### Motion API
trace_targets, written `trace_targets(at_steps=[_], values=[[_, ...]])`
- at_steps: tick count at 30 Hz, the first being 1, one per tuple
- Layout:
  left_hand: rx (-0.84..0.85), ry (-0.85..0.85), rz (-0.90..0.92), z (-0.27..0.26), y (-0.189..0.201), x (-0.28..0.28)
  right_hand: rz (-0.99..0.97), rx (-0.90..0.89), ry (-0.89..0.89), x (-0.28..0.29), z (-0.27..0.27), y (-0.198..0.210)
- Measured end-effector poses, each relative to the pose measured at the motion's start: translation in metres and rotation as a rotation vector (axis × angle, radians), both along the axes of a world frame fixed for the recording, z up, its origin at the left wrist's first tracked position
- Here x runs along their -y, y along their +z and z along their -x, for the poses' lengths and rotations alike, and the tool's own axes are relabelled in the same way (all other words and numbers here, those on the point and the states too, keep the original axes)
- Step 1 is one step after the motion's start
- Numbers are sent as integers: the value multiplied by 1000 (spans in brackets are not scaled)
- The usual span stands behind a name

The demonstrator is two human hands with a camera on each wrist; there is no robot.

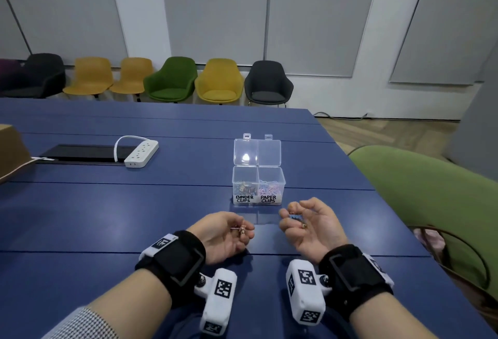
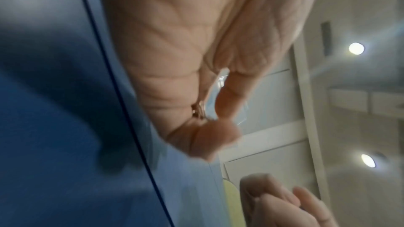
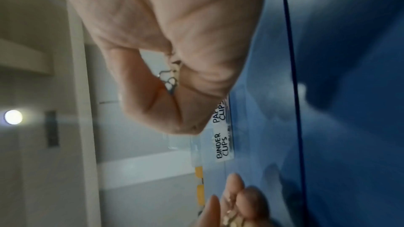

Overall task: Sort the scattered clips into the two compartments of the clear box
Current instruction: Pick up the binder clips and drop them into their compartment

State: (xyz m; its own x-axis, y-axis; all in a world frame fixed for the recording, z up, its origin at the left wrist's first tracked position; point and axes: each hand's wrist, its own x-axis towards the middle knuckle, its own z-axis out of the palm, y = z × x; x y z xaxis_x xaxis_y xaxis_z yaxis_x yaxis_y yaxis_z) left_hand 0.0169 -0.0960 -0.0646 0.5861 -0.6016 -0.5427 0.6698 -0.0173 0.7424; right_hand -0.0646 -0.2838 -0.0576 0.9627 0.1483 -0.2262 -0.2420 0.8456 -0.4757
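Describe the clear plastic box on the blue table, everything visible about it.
The clear plastic two-compartment box stands upright on the blue table, just beyond both hands, untouched. Its two hinged lids stand open at the back. The left compartment, labelled BINDER CLIPS, holds dark and metallic clips; the right, labelled PAPER CLIPS, holds pastel wire clips. Both labels face the person.

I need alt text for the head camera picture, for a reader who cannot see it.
Two hands, the left hand and the right hand, each hold small clips above a blue table. Just beyond them stands an open clear box with compartments labelled BINDER CLIPS and PAPER CLIPS, both holding clips.
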Motion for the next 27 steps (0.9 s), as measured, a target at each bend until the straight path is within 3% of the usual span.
trace_targets(at_steps=[3,6,9,12,16,20,24,27], values=[[276,-243,-242,-2,5,-7,328,-167,105,-2,-5,3],[662,-367,-538,-15,19,-9,860,-209,333,6,-9,-3],[893,-199,-502,-43,43,0,1345,-226,572,20,-15,1],[1167,61,-408,-68,64,18,1751,-144,652,28,-33,27],[1348,22,-602,-83,65,34,2106,8,567,13,-77,69],[1331,110,-667,-90,55,31,2187,81,328,-12,-119,92],[1330,177,-657,-84,48,13,1964,71,255,-28,-140,97],[1334,163,-653,-76,48,-3,1973,20,187,-30,-133,101]])
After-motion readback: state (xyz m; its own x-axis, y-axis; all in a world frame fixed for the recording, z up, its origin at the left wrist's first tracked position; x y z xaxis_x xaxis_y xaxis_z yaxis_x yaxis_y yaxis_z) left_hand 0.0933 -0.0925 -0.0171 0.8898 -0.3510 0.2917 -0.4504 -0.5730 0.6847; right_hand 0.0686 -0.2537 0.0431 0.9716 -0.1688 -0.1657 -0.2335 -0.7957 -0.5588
